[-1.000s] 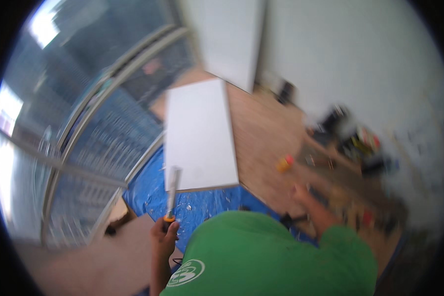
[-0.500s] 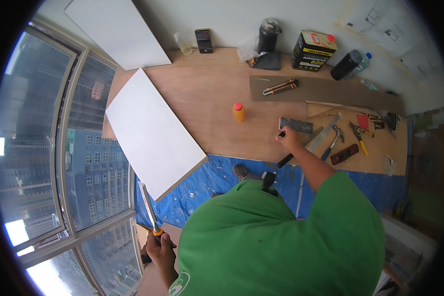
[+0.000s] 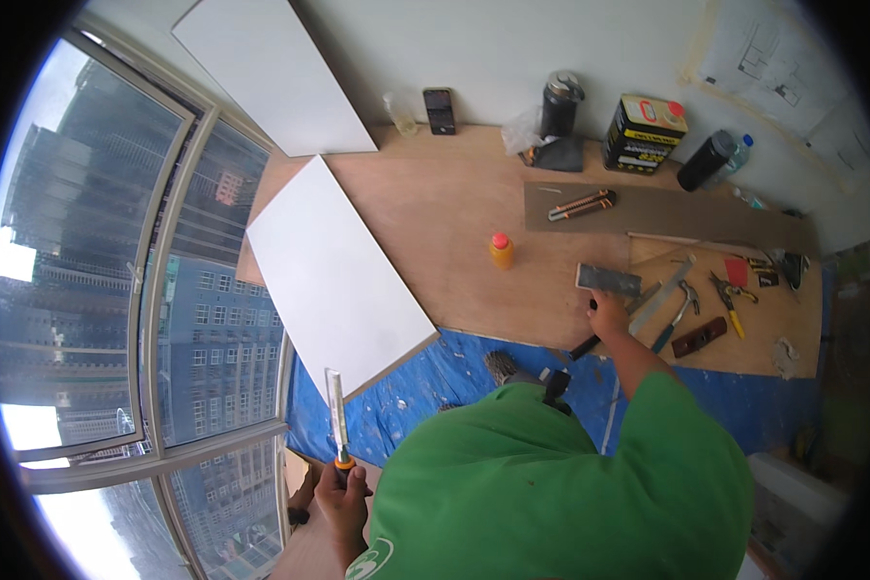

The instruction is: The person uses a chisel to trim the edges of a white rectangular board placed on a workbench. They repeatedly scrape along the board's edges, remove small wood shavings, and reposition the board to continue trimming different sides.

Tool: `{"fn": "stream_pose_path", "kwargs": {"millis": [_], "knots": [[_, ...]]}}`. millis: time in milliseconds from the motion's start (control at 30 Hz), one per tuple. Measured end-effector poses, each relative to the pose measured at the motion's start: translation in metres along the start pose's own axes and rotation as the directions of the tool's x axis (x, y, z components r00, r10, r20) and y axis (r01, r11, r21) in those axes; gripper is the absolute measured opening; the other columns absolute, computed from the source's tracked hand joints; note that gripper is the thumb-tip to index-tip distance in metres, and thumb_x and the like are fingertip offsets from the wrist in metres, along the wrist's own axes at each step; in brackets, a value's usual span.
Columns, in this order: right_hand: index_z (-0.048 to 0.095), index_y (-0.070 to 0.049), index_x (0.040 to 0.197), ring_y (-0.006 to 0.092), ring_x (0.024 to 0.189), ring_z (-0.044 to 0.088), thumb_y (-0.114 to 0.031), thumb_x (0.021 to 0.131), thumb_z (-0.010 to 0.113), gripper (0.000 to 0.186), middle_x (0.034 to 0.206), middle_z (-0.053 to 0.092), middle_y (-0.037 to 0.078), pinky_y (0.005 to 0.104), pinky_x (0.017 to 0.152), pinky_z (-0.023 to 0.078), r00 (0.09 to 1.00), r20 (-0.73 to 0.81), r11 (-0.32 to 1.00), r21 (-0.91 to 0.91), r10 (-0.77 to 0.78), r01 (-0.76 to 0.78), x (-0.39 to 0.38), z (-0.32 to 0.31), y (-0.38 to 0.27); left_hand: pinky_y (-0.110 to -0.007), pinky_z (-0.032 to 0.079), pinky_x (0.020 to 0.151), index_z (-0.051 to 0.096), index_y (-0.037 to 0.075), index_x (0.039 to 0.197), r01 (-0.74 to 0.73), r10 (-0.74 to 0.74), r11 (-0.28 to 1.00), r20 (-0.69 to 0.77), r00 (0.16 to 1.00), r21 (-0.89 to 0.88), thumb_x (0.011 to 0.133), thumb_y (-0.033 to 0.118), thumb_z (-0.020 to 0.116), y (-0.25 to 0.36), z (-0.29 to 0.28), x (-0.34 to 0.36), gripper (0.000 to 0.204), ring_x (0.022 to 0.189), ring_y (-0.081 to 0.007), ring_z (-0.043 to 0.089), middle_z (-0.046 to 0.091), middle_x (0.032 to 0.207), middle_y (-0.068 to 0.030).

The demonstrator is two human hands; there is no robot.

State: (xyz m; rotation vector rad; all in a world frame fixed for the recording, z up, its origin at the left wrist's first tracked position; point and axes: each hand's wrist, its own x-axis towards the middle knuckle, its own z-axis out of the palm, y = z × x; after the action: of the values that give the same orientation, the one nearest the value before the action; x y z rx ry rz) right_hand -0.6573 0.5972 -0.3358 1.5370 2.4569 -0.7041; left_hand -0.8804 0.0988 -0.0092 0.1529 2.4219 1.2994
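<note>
Left hand grips a long-bladed tool, containers line the wall

The left hand [image 3: 343, 498], at the near left, has its fingers curled fully round the orange and black handle of a long-bladed tool [image 3: 336, 416]; the blade points toward the far side and its tip overlaps the near end of a white panel [image 3: 343, 275], though whether they touch I cannot tell. The right hand [image 3: 609, 317] is at the near edge of a grey rectangular block [image 3: 609, 280] on the wooden worktop [image 3: 435, 203], its fingers bent; something small and dark shows at the fingertips, but I cannot tell how firmly they close or on what.

Left of the block stands a small orange-yellow bottle [image 3: 501, 256], upright, its red cap on; whether the colour is its wall or its contents is unclear. Along the far wall, from left to right, are a clear jar [image 3: 402, 115] with a yellowish tint low down, a dark lidded flask [image 3: 560, 108] beside a crumpled clear bag [image 3: 522, 133], a black and yellow rectangular can [image 3: 643, 137] capped in red, a black bottle [image 3: 706, 161] and a clear blue-capped bottle [image 3: 738, 157]. The contents of the flask, can and black bottle are hidden by opaque walls
</note>
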Motion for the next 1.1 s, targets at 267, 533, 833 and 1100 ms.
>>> {"fn": "stream_pose_path", "kwargs": {"millis": [267,533,833,1100], "knots": [[0.061,-0.013,0.133,0.0410,0.119,0.065,-0.017,0.088,0.079,0.049,0.127,0.067,0.018,0.0530,0.100,0.055,1.000,-0.006,0.990,-0.137,-0.025,0.024,0.005,-0.002,-0.005,-0.026,0.054,0.051,0.069,-0.002,0.100,0.005,-0.006,0.999,-0.028,1.000,-0.035,0.098,0.013,0.076,-0.006,0.004,-0.003,0.017,0.056,-0.0074,0.061,0.063,0.069,-0.0008],[0.065,-0.009,0.103,0.0413,0.094,0.071,-0.013,0.087,0.073,0.018,0.097,0.073,0.018,0.0517,0.082,0.055,0.975,-0.160,0.988,-0.033,-0.155,0.152,0.017,0.021,0.007,-0.027,0.053,0.051,0.070,-0.003,0.101,0.003,-0.004,1.000,-0.061,0.998,-0.024,0.098,0.016,0.078,-0.007,0.006,-0.001,0.021,0.057,-0.0074,0.061,0.063,0.067,-0.0002],[0.072,-0.009,0.092,0.0319,0.081,0.073,-0.018,0.086,0.077,0.012,0.084,0.073,0.015,0.0437,0.074,0.056,0.980,-0.007,0.945,0.263,-0.200,0.194,0.024,0.034,-0.023,-0.028,0.049,0.054,0.071,-0.003,0.102,-0.024,0.025,1.000,-0.064,0.998,0.015,0.097,0.019,0.080,-0.012,0.008,0.010,0.024,0.059,-0.0070,0.061,0.063,0.067,-0.0001],[0.075,-0.009,0.092,0.0260,0.080,0.072,-0.023,0.085,0.080,0.017,0.085,0.074,0.012,0.0399,0.074,0.056,0.954,0.194,0.944,0.281,-0.230,0.171,0.013,0.035,-0.044,-0.028,0.048,0.054,0.072,-0.002,0.105,0.003,-0.005,1.000,-0.061,0.998,-0.024,0.097,0.019,0.080,-0.021,0.005,0.014,0.024,0.059,-0.0077,0.060,0.063,0.069,0.0004]]}}
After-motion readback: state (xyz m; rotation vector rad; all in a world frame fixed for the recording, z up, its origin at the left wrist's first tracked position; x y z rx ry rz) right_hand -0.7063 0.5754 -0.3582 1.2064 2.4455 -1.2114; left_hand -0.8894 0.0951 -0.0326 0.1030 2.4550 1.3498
